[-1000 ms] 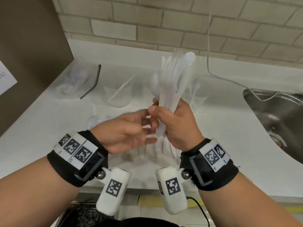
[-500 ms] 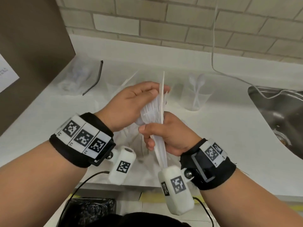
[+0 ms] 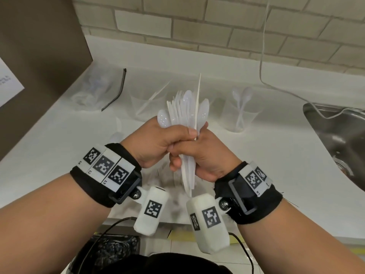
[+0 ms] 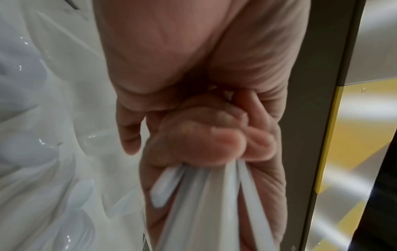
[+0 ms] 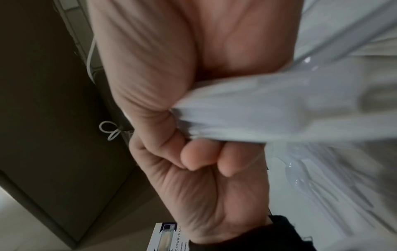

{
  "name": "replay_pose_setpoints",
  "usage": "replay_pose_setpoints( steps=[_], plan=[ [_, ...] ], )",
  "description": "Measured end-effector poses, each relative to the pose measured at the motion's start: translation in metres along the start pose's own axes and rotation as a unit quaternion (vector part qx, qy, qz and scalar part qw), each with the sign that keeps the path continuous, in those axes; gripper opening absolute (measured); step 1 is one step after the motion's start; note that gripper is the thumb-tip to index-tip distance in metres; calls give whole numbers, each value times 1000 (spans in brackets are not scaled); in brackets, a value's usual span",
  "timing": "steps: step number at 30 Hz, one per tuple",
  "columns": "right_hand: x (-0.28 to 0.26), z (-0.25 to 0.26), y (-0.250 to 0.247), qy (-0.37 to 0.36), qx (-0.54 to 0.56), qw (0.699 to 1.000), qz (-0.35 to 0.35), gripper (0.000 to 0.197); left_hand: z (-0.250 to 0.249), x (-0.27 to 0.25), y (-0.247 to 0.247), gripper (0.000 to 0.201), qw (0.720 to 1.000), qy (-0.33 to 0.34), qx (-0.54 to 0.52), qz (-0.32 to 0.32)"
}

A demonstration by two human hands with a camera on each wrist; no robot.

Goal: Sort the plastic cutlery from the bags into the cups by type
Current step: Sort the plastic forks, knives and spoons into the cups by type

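While I look down from the head view, my right hand (image 3: 207, 157) is clenched round the handles of a mixed bundle of white cutlery (image 3: 185, 113), which stands nearly upright above the counter (image 3: 276, 155): handles point down and near, toward me, and spoon bowls, fork tines and one thin knife blade (image 3: 199, 95) fan up and far. My left hand (image 3: 158, 143) is wrapped over the same bundle just above the right, its thumb lying across the stems, so both hands touch the cutlery and each other; neither is nearer to it. Beyond the bundle, a cup with knife-like pieces (image 3: 148, 105) stands far and to the left, a cup with spoons (image 3: 240, 113) far and to the right, and a clear bag (image 3: 94, 89) lies at the far left by the dark cabinet side (image 3: 39, 66); a middle cup, if present, is hidden behind the bundle. From the left wrist view, the fingers (image 4: 204, 135) of my left hand curl tightly on the white stems (image 4: 206, 203), which run downward out of the fist; more pale cutlery lies blurred at the left of the picture. From the right wrist view, my right hand's fingers (image 5: 199, 158) are folded into the palm with the bundle pinned under them, running away to the right of the picture, blurred. I judge that the coming move turns on this long axis: a piece must slide out upward along it, then travel far-left or far-right to its cup.
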State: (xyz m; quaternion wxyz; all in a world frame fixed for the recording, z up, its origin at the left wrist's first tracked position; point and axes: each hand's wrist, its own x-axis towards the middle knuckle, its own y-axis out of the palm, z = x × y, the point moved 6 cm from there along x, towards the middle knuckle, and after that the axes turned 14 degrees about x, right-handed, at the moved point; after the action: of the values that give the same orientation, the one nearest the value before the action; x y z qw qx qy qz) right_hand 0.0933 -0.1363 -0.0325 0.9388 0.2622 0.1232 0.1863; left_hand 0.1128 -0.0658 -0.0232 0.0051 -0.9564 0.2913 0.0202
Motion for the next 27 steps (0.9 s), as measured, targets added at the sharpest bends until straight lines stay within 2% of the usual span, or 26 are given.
replay_pose_setpoints(
  steps=[3,7,9,12,14,17,21,23,24,25,27],
  plan=[
    [1,0,2,10,-18,1000,1,24,0,-1,-4,56,1000,18,21,-15],
    [2,-6,6,44,-42,998,25,28,-6,-5,-7,30,998,33,51,-34],
    [2,-10,6,60,-38,997,24,23,-11,-6,-9,27,996,32,57,-58],
    [2,-15,3,61,-75,995,-1,17,-22,-5,-23,9,987,35,27,-155],
    [3,-19,1,58,-119,991,-35,16,-27,-5,-33,7,976,45,-19,-214],
    [6,-22,8,63,-130,989,-31,22,-20,-5,-30,7,979,29,-22,-200],
    [7,-26,15,106,-119,987,-3,15,-11,-12,-22,8,985,21,29,-170],
    [7,-22,11,94,-210,973,11,7,-7,-14,-29,15,982,20,21,-185],
    [6,-16,7,84,-273,958,9,9,-6,-16,-35,17,980,21,11,-198],
    [6,-7,1,69,-319,945,-9,17,-5,-18,-41,17,977,24,1,-210],
    [9,18,-10,1,-336,938,-88,26,-2,-20,-51,17,976,27,2,-216]
  ],
)
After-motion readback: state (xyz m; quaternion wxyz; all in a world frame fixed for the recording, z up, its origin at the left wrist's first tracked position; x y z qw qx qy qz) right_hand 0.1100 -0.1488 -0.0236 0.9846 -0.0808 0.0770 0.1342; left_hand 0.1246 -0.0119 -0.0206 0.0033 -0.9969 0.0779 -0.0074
